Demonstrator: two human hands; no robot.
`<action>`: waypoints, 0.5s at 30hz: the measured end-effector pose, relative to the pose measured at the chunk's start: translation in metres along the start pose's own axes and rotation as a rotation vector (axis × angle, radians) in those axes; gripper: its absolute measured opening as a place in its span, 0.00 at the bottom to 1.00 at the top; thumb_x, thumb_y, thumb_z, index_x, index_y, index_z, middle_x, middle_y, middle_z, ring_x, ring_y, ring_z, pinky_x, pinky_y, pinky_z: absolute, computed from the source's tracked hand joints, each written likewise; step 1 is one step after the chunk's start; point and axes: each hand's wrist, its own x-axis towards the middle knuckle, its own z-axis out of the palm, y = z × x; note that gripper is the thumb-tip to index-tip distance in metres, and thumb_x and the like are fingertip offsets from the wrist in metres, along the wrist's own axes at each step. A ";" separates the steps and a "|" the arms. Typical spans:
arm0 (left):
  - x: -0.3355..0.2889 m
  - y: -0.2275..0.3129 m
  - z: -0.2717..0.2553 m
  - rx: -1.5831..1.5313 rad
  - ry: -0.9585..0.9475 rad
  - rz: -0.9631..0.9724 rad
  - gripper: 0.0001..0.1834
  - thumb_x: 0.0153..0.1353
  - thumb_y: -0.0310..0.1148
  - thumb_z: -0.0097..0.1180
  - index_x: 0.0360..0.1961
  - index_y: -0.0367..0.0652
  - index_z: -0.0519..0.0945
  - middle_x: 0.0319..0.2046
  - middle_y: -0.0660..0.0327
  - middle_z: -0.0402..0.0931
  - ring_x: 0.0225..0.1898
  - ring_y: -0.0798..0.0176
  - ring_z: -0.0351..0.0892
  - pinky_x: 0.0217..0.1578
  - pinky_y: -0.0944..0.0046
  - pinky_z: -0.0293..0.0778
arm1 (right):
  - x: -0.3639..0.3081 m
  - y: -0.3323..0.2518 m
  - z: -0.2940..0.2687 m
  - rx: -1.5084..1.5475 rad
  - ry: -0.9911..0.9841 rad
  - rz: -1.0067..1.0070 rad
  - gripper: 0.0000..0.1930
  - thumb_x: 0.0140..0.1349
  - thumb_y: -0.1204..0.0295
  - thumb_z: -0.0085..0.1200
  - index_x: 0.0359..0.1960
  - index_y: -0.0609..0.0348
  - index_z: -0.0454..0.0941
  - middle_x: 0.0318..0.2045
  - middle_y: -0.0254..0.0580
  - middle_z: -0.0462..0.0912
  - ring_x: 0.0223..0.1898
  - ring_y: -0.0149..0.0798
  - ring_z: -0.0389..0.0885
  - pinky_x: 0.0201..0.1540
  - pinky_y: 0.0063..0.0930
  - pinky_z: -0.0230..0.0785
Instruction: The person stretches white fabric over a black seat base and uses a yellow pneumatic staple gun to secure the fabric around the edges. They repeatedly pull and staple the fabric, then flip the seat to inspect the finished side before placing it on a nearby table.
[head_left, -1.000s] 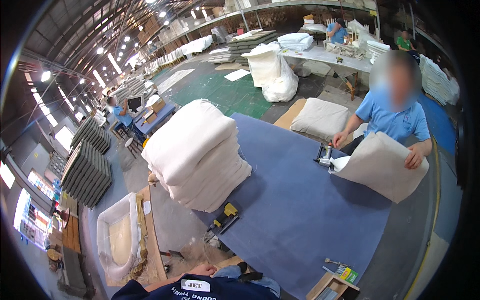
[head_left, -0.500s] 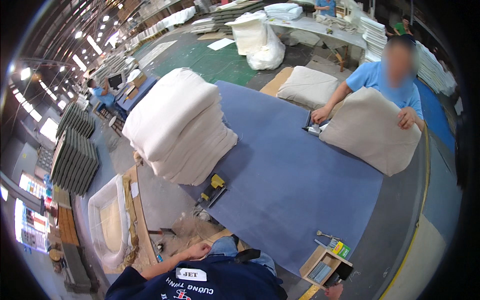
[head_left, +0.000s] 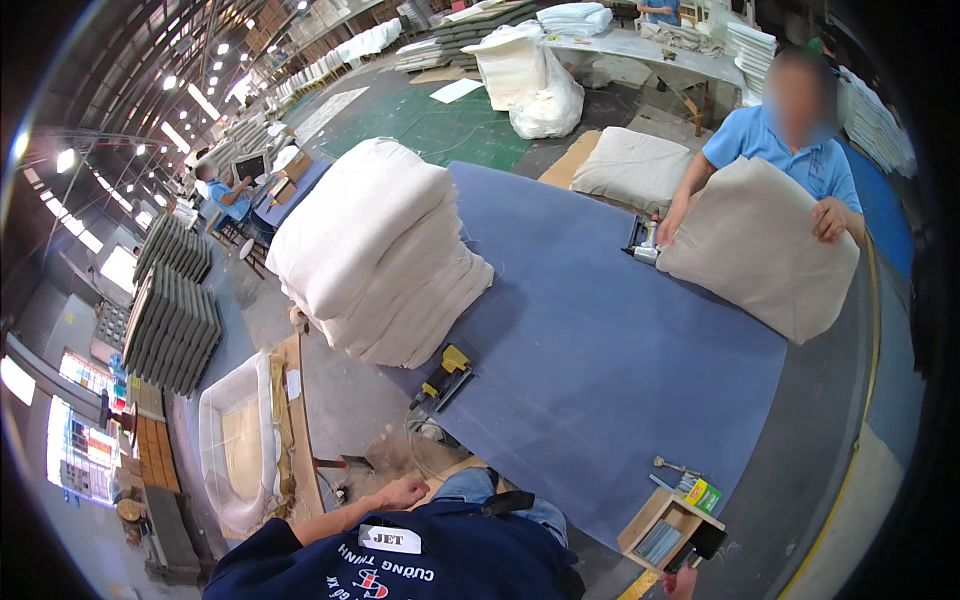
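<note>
My left hand hangs beside my left thigh with its fingers curled in a loose fist; nothing shows in it. A black and yellow staple gun lies on the blue-covered table just beyond that hand. At the lower right edge, my right hand is beside a wooden box holding grey metal strips. A dark object sits against the box next to this hand; the fingers are mostly hidden, so I cannot tell whether they grip anything.
A tall stack of folded cream fabric stands at the table's left side. Across the table, a co-worker in blue holds a beige covered cushion beside a silver staple gun. A mesh-sided frame lies at left. A green-yellow package is near the box.
The co-worker's hand has come off the silver staple gun and moved to the cushion's edge. My view has shifted slightly; my hands stay in about the same places.
</note>
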 end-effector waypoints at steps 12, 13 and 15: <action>0.023 0.022 -0.019 -0.007 0.056 0.094 0.22 0.70 0.45 0.47 0.54 0.43 0.83 0.50 0.49 0.84 0.54 0.45 0.82 0.58 0.53 0.75 | 0.035 0.040 -0.002 -0.198 -0.042 -0.147 0.15 0.59 0.63 0.62 0.44 0.59 0.83 0.36 0.53 0.85 0.37 0.53 0.82 0.40 0.44 0.74; 0.024 0.021 -0.016 0.001 0.055 0.108 0.22 0.69 0.45 0.47 0.54 0.43 0.83 0.50 0.49 0.84 0.54 0.45 0.82 0.58 0.53 0.75 | 0.036 0.044 -0.004 -0.216 -0.048 -0.159 0.15 0.59 0.64 0.63 0.44 0.59 0.83 0.36 0.53 0.85 0.36 0.53 0.82 0.40 0.44 0.75; 0.025 0.020 -0.012 0.018 0.054 0.134 0.22 0.69 0.44 0.47 0.53 0.43 0.83 0.51 0.49 0.84 0.55 0.45 0.82 0.57 0.53 0.75 | 0.042 0.049 -0.008 -0.254 -0.059 -0.182 0.15 0.58 0.64 0.63 0.43 0.58 0.83 0.35 0.53 0.85 0.36 0.53 0.82 0.39 0.44 0.75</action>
